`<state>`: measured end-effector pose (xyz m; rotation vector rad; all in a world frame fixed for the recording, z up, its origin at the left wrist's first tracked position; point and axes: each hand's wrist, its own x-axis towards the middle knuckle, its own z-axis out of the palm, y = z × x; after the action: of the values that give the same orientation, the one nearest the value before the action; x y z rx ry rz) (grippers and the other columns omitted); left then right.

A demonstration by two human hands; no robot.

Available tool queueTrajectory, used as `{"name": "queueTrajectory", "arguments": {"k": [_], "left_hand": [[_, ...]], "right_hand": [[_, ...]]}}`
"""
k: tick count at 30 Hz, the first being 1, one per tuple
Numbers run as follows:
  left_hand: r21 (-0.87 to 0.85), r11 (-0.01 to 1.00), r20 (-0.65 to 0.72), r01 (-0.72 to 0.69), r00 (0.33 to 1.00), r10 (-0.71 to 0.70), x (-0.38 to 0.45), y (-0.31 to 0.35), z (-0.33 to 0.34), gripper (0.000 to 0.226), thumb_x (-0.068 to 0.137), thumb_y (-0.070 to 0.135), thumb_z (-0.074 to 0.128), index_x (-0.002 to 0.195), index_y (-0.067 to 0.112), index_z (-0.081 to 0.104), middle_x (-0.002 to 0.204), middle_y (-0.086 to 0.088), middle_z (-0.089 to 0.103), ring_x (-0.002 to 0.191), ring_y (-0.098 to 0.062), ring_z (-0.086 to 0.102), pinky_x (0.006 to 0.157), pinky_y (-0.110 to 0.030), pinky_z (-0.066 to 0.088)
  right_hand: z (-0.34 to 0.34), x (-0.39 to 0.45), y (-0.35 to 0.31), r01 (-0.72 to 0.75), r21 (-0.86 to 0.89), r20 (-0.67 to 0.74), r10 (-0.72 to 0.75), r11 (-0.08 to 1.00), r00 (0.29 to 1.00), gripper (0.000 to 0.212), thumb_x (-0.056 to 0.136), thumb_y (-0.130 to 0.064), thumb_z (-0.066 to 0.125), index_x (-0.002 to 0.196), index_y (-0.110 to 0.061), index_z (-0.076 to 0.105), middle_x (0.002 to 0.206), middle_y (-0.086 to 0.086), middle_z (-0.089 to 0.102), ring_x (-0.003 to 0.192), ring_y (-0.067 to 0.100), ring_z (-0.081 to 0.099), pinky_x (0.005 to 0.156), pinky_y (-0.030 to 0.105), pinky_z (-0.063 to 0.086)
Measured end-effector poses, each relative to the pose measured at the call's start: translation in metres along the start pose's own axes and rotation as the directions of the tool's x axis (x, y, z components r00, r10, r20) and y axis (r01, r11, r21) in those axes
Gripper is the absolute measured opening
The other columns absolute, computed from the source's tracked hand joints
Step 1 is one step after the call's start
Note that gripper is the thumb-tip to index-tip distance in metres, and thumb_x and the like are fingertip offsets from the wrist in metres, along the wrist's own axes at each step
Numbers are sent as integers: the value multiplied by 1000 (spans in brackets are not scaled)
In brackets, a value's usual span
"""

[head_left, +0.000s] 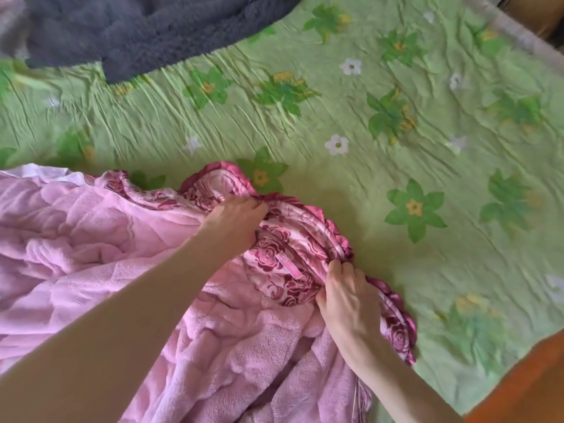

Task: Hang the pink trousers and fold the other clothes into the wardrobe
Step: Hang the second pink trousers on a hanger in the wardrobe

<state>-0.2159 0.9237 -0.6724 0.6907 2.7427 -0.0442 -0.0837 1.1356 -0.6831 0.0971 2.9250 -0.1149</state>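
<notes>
A green flower-printed quilted bedspread (396, 87) carries a crumpled pink fleece garment (128, 254) with a rose-patterned satin collar, lying at its near left. A dark grey fleece garment (137, 29) lies beyond. Left hand (235, 221) and right hand (348, 294) each clutch the collar edge. Judged: straightening for folding; next, spread it flat.

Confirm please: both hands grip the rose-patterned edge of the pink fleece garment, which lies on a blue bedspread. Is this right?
Not quite. The head view shows a green flowered bedspread, not blue. The rest holds: left hand and right hand grip the rose-patterned edge of the pink fleece garment.
</notes>
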Motion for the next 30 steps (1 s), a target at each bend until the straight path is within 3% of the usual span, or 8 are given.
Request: {"name": "queueTrajectory", "arguments": {"k": [5, 9, 12, 15, 18, 21, 24, 30], "left_hand": [[37, 999, 41, -29, 999, 27, -35, 2, -19, 41, 106, 24, 50, 143, 9, 45, 138, -9, 55, 126, -26, 56, 111, -42, 49], [9, 997, -98, -77, 992, 77, -88, -9, -66, 54, 79, 23, 88, 122, 3, 63, 111, -10, 69, 91, -26, 71, 69, -37, 65], [15, 999, -187, -50, 981, 52, -129, -13, -109, 58, 62, 14, 97, 110, 2, 67, 93, -8, 72, 70, -21, 71, 56, -32, 63], [-53, 995, -334, -86, 941, 64, -165, -10, -166, 41, 78, 16, 88, 106, 4, 60, 83, -5, 67, 59, -18, 66, 51, -30, 60], [-32, 988, -489, -150, 865, 116, -195, -15, -227, 15, 105, 23, 56, 109, 8, 54, 78, -1, 59, 53, -15, 58, 46, -27, 56], [26, 982, -549, -190, 818, 173, -219, -10, -291, 31, 115, 29, 36, 115, 6, 56, 80, -2, 59, 50, -13, 52, 43, -24, 51], [84, 974, -620, -209, 754, 215, -238, 1, -347, 31, 111, 27, 43, 118, 2, 61, 89, -5, 65, 51, -16, 56, 41, -29, 52], [123, 989, -735, -84, 661, 148, -263, 28, -436, 29, 105, 33, 48, 100, 9, 64, 79, 0, 58, 46, -20, 53, 33, -28, 33]], "right_hand": [[-23, 1, 12, 85, 102, 29, -89, 991, 996, 36, 80, -30, 82, 102, -5, 69, 83, 7, 71, 65, 20, 67, 56, 30, 59], [-71, -14, 23, 219, 180, -97, -204, 959, 974, 18, 83, -25, 69, 91, -12, 60, 73, -1, 64, 52, 15, 57, 47, 20, 43], [-114, -29, 19, 263, 245, -121, -240, 933, 963, 24, 89, -25, 60, 108, -11, 56, 81, 3, 67, 54, 12, 58, 46, 25, 54], [-172, -44, 5, 224, 280, -109, -201, 934, 974, 36, 90, -25, 59, 121, -6, 58, 84, 7, 71, 53, 11, 62, 45, 27, 57], [-243, -56, -7, 178, 320, -165, -131, 930, 978, 37, 94, -31, 51, 127, -13, 54, 91, -2, 67, 65, 7, 63, 62, 29, 61], [-319, -69, -5, 197, 342, -297, -93, 919, 950, 21, 99, -26, 51, 114, -13, 56, 81, -9, 57, 56, 2, 48, 48, 14, 40], [-388, -78, 4, 248, 319, -409, -103, 915, 907, 20, 100, -27, 49, 114, -13, 53, 82, -6, 55, 57, 8, 48, 49, 13, 26], [-494, -102, 38, 448, 143, -579, -292, 883, 761, 27, 98, -33, 59, 115, -12, 58, 86, 1, 65, 66, 21, 61, 50, 34, 47]]}}
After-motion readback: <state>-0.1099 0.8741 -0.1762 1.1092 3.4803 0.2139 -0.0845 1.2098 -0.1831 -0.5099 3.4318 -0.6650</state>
